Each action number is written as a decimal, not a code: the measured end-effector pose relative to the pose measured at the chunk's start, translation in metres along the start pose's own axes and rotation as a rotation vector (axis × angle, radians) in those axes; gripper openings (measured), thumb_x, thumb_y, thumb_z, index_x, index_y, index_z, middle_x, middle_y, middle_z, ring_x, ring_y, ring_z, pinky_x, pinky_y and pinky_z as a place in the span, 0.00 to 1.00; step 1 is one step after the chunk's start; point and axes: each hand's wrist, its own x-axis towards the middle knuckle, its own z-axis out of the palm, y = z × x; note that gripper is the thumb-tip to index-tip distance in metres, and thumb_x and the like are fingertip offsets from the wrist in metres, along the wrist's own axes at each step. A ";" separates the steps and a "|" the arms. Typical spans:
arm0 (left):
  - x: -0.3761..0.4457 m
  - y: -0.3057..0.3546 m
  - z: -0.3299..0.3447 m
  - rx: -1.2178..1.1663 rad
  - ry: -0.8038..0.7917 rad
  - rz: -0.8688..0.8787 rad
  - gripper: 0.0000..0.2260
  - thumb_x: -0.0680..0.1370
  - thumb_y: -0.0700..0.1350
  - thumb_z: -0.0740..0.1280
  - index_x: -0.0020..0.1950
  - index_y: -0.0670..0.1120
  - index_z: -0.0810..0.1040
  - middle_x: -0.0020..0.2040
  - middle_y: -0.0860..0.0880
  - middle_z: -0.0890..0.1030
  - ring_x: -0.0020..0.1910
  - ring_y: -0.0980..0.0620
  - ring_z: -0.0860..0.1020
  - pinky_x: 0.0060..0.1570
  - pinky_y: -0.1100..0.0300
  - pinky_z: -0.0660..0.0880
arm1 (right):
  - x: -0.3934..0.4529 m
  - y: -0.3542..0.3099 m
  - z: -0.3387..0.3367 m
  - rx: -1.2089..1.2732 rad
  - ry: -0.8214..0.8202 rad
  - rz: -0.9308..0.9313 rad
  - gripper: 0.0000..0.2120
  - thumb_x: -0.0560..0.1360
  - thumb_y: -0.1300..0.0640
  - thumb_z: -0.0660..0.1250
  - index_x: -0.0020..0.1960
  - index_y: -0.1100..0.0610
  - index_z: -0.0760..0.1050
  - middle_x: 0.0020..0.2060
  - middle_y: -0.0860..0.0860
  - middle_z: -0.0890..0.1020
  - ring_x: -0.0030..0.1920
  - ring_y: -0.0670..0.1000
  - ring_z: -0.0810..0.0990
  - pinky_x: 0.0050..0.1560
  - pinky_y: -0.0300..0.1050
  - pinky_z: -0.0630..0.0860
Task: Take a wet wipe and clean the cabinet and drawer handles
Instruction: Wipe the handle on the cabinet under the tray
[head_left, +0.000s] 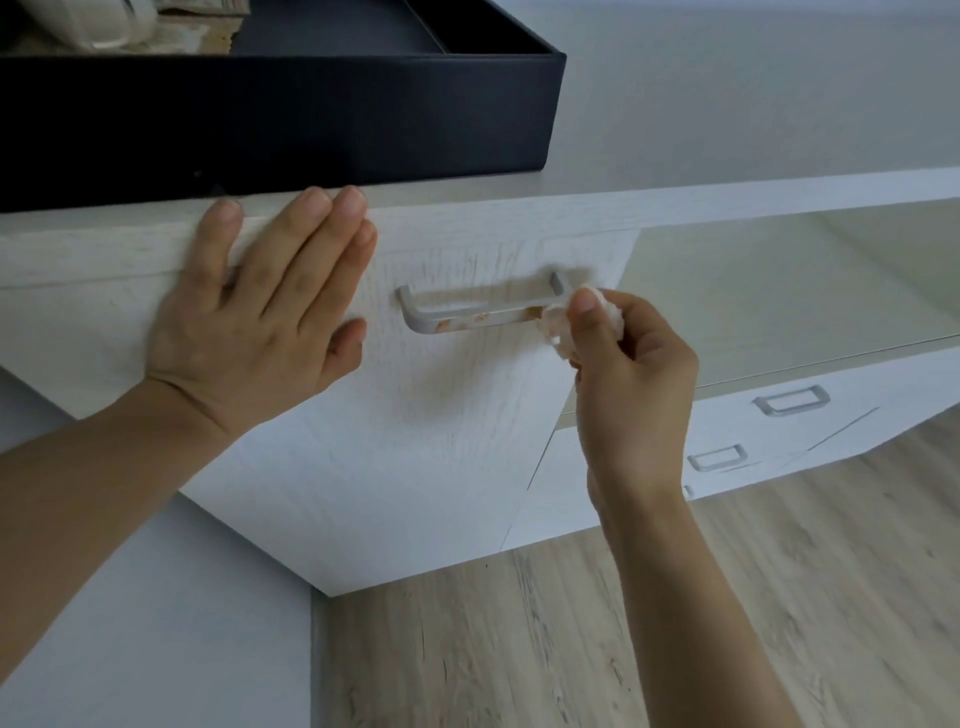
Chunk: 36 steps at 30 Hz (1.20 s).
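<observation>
1. The left hand (260, 306) lay flat against the white wood-grain cabinet front (441, 415), fingers straight and spread a little, fingertips reaching up to the cabinet's top edge; it held nothing.
2. The right hand (628, 374) had its fingers curled round a crumpled wet wipe (558, 325), thumb pressed on top of the wad. The wipe looked stained with orange-brown.
3. The wipe touched the right end of the silver bar handle (478, 312) on that cabinet front — just left of the right hand. The handle ran level, and orange-brown smears showed along its lower right stretch.
4. A dark, open-topped box (311, 119) sat on top of the cabinet, directly above the left hand, its front edge close to the cabinet's edge. Pale things lay inside it at the far left, too blurred to name.
5. To the right, lower down, white drawers carried small silver handles — one nearer (717, 457) and one farther (792, 400), well apart from both hands.
6. Light wood-look floor (571, 649) ran beneath the cabinet.
7. No writing, brand or label could be read anywhere.
</observation>
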 end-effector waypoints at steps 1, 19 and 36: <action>0.000 0.000 0.000 0.000 0.000 -0.001 0.31 0.79 0.51 0.58 0.75 0.32 0.55 0.77 0.37 0.49 0.77 0.42 0.48 0.72 0.44 0.48 | 0.002 0.000 0.002 0.018 0.023 -0.004 0.04 0.77 0.53 0.66 0.46 0.51 0.79 0.33 0.42 0.80 0.33 0.39 0.76 0.38 0.33 0.74; 0.000 0.001 0.001 -0.014 -0.023 -0.005 0.32 0.79 0.52 0.58 0.75 0.33 0.54 0.77 0.38 0.48 0.77 0.43 0.47 0.73 0.44 0.46 | -0.016 0.008 0.026 0.126 0.302 -0.077 0.05 0.75 0.54 0.68 0.43 0.44 0.79 0.40 0.49 0.82 0.36 0.42 0.79 0.40 0.31 0.75; -0.002 0.003 0.003 0.001 -0.019 -0.010 0.32 0.79 0.52 0.57 0.76 0.34 0.54 0.77 0.38 0.48 0.77 0.43 0.48 0.73 0.44 0.46 | -0.030 0.000 0.041 0.175 0.290 0.010 0.25 0.70 0.40 0.63 0.60 0.53 0.78 0.48 0.44 0.76 0.45 0.47 0.81 0.43 0.27 0.73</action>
